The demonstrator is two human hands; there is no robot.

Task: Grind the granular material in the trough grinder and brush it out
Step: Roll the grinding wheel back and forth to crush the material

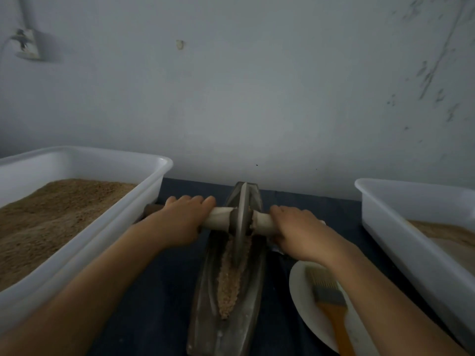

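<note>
grind in progress | axle handle gripped by left hand (183,218) and right hand (295,228) either side of wheel (241,217) | coarse material (230,278) lying in trough grinder (226,317) | brush (330,301) untouched, right of trough grinder | brushing-out left

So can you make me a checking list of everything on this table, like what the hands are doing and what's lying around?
Surface: dark blue cloth covers the table.
Job's things: metal trough grinder holds coarse tan granular material; grinding wheel stands in the groove on a pale wooden axle.
Brush: orange-handled brush lies on a white plate, untouched.
Clutter: left white tub filled with brown powder; right white tub holding paler powder.
Hands: left hand and right hand each curl their fingers round the axle.
Cables: one cable runs from a wall socket.
Surroundings: scuffed grey wall.
</note>
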